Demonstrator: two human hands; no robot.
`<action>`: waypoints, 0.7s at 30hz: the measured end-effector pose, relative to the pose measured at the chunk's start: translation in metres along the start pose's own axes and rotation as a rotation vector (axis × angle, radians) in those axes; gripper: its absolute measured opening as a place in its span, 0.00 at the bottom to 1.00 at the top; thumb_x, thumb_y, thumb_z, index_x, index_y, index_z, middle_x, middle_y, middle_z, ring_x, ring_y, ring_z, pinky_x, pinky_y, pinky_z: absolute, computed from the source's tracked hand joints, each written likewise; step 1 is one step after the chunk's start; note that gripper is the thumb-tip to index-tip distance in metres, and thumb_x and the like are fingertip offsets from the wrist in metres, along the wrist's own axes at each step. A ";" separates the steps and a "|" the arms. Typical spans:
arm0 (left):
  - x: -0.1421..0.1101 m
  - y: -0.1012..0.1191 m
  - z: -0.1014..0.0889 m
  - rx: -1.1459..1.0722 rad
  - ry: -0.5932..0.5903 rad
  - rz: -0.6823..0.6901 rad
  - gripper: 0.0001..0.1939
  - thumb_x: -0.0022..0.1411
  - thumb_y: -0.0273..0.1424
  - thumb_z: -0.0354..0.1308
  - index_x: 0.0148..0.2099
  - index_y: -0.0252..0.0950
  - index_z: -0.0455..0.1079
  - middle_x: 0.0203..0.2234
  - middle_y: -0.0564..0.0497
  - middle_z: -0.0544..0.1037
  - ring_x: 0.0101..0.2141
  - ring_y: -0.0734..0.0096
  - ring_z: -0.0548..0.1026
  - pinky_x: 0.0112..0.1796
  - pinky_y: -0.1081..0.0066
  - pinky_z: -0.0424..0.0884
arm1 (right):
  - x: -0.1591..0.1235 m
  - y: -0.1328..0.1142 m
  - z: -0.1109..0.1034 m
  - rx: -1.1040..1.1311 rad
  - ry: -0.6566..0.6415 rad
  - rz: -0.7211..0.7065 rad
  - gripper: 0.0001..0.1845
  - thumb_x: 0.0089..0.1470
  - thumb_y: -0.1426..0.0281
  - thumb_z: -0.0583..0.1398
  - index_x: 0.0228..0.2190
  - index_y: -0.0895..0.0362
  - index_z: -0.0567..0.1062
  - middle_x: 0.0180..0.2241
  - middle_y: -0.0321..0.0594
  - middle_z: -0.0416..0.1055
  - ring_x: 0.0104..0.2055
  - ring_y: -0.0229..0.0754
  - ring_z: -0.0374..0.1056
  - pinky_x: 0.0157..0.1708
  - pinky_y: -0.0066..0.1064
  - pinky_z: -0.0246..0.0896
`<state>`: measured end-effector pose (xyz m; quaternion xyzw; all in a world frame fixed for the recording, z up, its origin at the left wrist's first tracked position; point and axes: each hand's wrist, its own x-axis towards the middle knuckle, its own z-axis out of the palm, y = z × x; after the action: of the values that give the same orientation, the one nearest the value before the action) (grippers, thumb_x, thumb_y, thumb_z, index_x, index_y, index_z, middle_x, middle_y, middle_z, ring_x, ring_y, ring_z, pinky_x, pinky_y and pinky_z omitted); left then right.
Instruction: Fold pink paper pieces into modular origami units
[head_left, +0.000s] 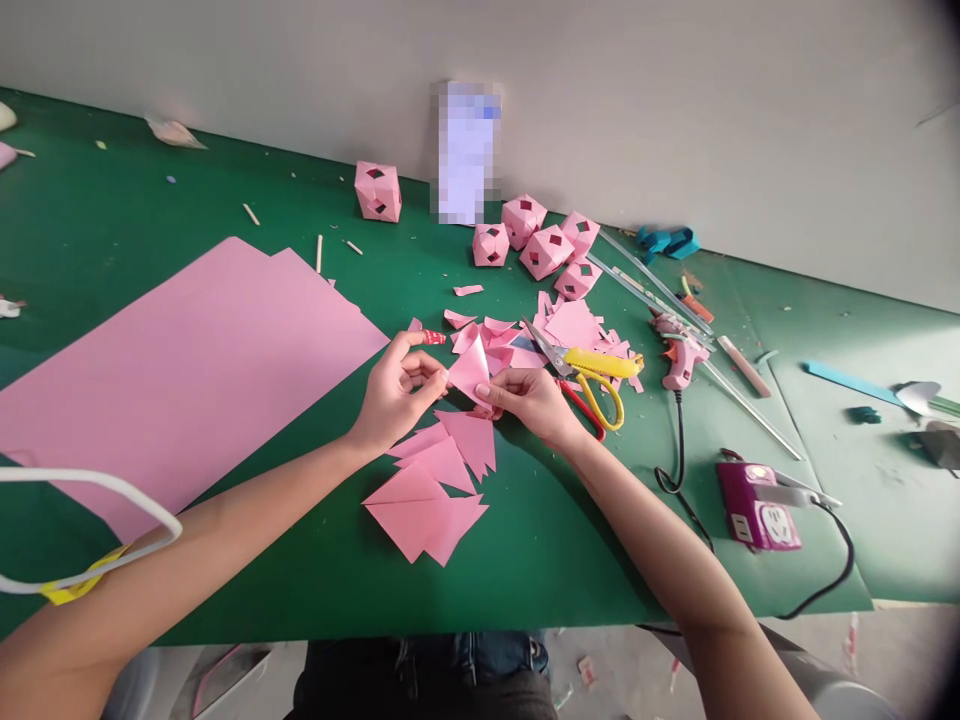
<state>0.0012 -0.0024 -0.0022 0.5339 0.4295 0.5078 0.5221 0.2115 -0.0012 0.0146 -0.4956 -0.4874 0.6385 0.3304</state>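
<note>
Between my two hands a small pink folded paper piece (470, 374) is held up over the table. My left hand (397, 388) pinches its left corner with thumb and fingertips; a red wrapping shows on one finger. My right hand (534, 402) grips the lower right edge, thumb on top. Just below lie several pink paper squares (427, 505), overlapping. Pink paper scraps (574, 325) are heaped beyond my hands. Scissors with red and yellow handles (600, 400) and a yellow cutter (604, 363) rest beside my right hand.
Pink cube-like paper shapes (546, 251) stand near the wall, by a blurred upright panel (466, 150). Large pink sheets (187, 370) cover the left. To the right are a pink glue gun (682, 360), clear glue sticks (757, 415) and a purple box (761, 510) with a cable.
</note>
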 end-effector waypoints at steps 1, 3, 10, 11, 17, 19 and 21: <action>0.000 0.000 0.000 0.003 0.004 -0.002 0.20 0.59 0.30 0.66 0.51 0.37 0.64 0.26 0.58 0.78 0.27 0.72 0.80 0.34 0.69 0.79 | 0.000 -0.001 -0.001 0.006 -0.022 0.014 0.24 0.37 0.52 0.78 0.24 0.59 0.81 0.23 0.37 0.77 0.25 0.36 0.70 0.28 0.29 0.66; 0.001 -0.001 -0.001 -0.002 0.019 -0.011 0.20 0.58 0.30 0.66 0.51 0.38 0.64 0.26 0.58 0.78 0.26 0.72 0.80 0.33 0.70 0.79 | 0.000 -0.003 -0.002 0.032 -0.065 0.044 0.24 0.37 0.53 0.79 0.28 0.59 0.82 0.26 0.40 0.80 0.27 0.37 0.72 0.30 0.30 0.68; 0.002 0.000 -0.001 -0.030 0.036 -0.053 0.21 0.57 0.30 0.67 0.50 0.37 0.65 0.25 0.58 0.78 0.25 0.72 0.79 0.31 0.72 0.78 | 0.000 -0.002 -0.004 0.062 -0.111 0.069 0.24 0.37 0.56 0.79 0.30 0.60 0.82 0.27 0.42 0.82 0.28 0.39 0.75 0.33 0.32 0.72; 0.002 0.001 -0.001 -0.031 0.036 -0.058 0.21 0.57 0.29 0.67 0.50 0.37 0.65 0.25 0.58 0.78 0.25 0.72 0.79 0.31 0.72 0.78 | 0.000 -0.002 -0.004 0.064 -0.106 0.067 0.24 0.37 0.56 0.79 0.30 0.60 0.82 0.26 0.41 0.82 0.27 0.39 0.75 0.33 0.32 0.72; 0.003 0.000 -0.002 -0.050 0.041 -0.074 0.22 0.57 0.30 0.67 0.51 0.37 0.64 0.25 0.58 0.78 0.26 0.73 0.79 0.31 0.72 0.78 | -0.001 -0.001 -0.006 0.048 -0.116 0.049 0.25 0.41 0.54 0.77 0.33 0.60 0.81 0.26 0.40 0.81 0.28 0.39 0.76 0.35 0.33 0.73; 0.004 -0.002 -0.002 -0.063 0.058 -0.074 0.22 0.57 0.31 0.67 0.51 0.37 0.64 0.25 0.58 0.77 0.26 0.73 0.79 0.31 0.72 0.78 | -0.001 -0.001 -0.008 0.044 -0.147 0.046 0.25 0.43 0.54 0.77 0.35 0.60 0.81 0.27 0.40 0.81 0.30 0.40 0.77 0.36 0.33 0.73; 0.005 -0.003 -0.003 -0.066 0.067 -0.075 0.22 0.57 0.31 0.67 0.51 0.37 0.64 0.24 0.58 0.77 0.25 0.73 0.79 0.30 0.72 0.78 | -0.001 -0.001 -0.010 0.050 -0.160 0.045 0.26 0.42 0.55 0.77 0.37 0.59 0.81 0.27 0.39 0.81 0.30 0.41 0.78 0.37 0.34 0.73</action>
<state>-0.0007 0.0030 -0.0047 0.4826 0.4493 0.5195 0.5435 0.2211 0.0008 0.0154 -0.4455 -0.4846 0.6954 0.2884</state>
